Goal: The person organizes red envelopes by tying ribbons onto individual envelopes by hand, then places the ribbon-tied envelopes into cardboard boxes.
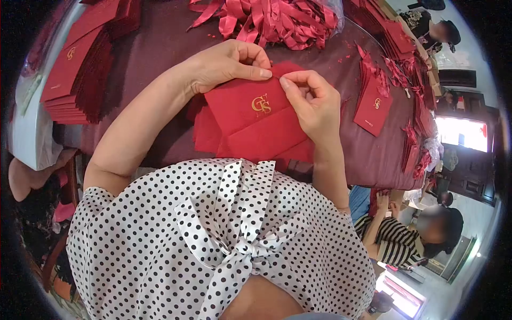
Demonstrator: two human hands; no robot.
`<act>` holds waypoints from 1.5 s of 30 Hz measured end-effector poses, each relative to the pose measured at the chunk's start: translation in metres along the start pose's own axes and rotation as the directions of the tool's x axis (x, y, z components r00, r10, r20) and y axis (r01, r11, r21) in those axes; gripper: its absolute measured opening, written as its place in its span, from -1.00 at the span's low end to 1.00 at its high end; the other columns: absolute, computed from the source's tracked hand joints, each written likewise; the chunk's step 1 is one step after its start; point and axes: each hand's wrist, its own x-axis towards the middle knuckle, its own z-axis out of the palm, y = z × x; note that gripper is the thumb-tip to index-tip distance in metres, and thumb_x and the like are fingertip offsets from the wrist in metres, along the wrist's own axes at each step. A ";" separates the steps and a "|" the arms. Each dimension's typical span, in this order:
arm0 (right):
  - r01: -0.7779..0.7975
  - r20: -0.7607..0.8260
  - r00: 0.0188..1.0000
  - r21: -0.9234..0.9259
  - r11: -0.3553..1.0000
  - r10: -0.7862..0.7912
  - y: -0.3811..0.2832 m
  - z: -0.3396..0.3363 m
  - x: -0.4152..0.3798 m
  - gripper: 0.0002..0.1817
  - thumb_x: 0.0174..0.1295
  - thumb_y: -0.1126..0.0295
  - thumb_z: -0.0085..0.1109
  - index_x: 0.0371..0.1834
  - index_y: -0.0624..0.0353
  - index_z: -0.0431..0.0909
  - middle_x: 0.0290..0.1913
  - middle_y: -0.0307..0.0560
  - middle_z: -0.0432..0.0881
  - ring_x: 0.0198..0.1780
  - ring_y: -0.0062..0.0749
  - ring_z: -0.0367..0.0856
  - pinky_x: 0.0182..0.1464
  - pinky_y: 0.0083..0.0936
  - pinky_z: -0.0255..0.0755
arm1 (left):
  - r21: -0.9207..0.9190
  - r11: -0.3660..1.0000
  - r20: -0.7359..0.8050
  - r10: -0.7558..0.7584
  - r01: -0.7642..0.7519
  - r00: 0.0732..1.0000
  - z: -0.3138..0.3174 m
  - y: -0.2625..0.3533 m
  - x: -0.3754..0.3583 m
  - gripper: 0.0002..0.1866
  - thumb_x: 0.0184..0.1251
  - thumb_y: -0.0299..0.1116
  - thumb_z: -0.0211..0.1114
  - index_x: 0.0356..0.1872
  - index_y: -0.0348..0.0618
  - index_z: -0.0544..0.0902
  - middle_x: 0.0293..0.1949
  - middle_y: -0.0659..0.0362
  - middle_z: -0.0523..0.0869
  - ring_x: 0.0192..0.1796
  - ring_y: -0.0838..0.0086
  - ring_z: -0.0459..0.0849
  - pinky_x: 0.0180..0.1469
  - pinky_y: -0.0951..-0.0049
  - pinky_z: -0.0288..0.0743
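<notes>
In front of my chest lies a red envelope (250,106) with gold lettering, its top edge tilted away from me, over several more red envelopes (207,130). My left hand (234,63) pinches at the top edge, thumb against curled fingers. Close beside it, my right hand (316,101) pinches at the same edge with thumb and forefinger. Between the fingertips is a small dark red bit, perhaps ribbon, too small to make out fully. Past my hands sits a heap of red satin ribbons (277,24).
Stacked red envelopes (74,74) stand at the left on the dark red tablecloth (160,32). Envelopes with ribbons (370,109) lie at the right, more piles behind them. A person in a striped top (392,240) sits at the right; another person (426,29) is farther back.
</notes>
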 end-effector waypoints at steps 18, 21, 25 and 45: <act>0.476 0.336 0.880 -0.607 0.636 -0.337 -0.026 0.007 0.000 -0.91 0.02 0.53 0.08 -0.39 0.22 0.43 -0.43 0.00 0.47 -0.29 -0.15 0.52 -0.23 -0.29 0.42 | 0.494 0.835 -0.049 0.304 -0.241 0.951 0.013 -0.014 0.003 -0.89 0.17 -0.51 0.28 -0.45 -0.28 0.51 -0.50 0.33 0.51 -0.37 0.66 0.42 -0.30 0.59 0.31; 0.481 0.331 0.876 -0.551 0.682 -0.351 -0.012 0.005 0.008 -0.89 0.07 0.52 0.04 -0.32 0.23 0.42 -0.41 0.03 0.48 -0.29 -0.15 0.52 -0.20 -0.31 0.43 | 0.605 0.767 -0.090 0.332 -0.213 0.939 0.017 -0.007 -0.002 -0.90 0.20 -0.49 0.26 -0.44 -0.28 0.53 -0.49 0.31 0.54 -0.36 0.68 0.43 -0.29 0.60 0.31; 0.015 0.255 0.967 -0.071 0.997 0.003 -0.022 -0.010 0.013 -0.73 0.11 0.42 0.28 -0.16 0.24 0.46 -0.44 0.03 0.61 -0.46 -0.21 0.60 -0.39 -0.43 0.45 | 0.450 0.846 -0.035 0.335 -0.285 0.942 0.017 0.006 -0.005 -0.91 0.23 -0.47 0.24 -0.39 -0.28 0.57 -0.47 0.30 0.57 -0.34 0.68 0.45 -0.26 0.60 0.33; 0.196 0.321 0.943 -0.319 0.927 -0.088 -0.021 -0.013 -0.001 -0.69 0.06 0.28 0.33 -0.22 0.16 0.48 -0.50 -0.07 0.56 -0.47 -0.29 0.55 -0.41 -0.44 0.39 | 0.924 0.292 0.084 0.472 -0.246 0.877 -0.050 0.022 -0.015 -0.83 0.09 -0.36 0.30 -0.43 -0.26 0.59 -0.39 0.07 0.56 -0.26 0.23 0.51 -0.18 0.30 0.39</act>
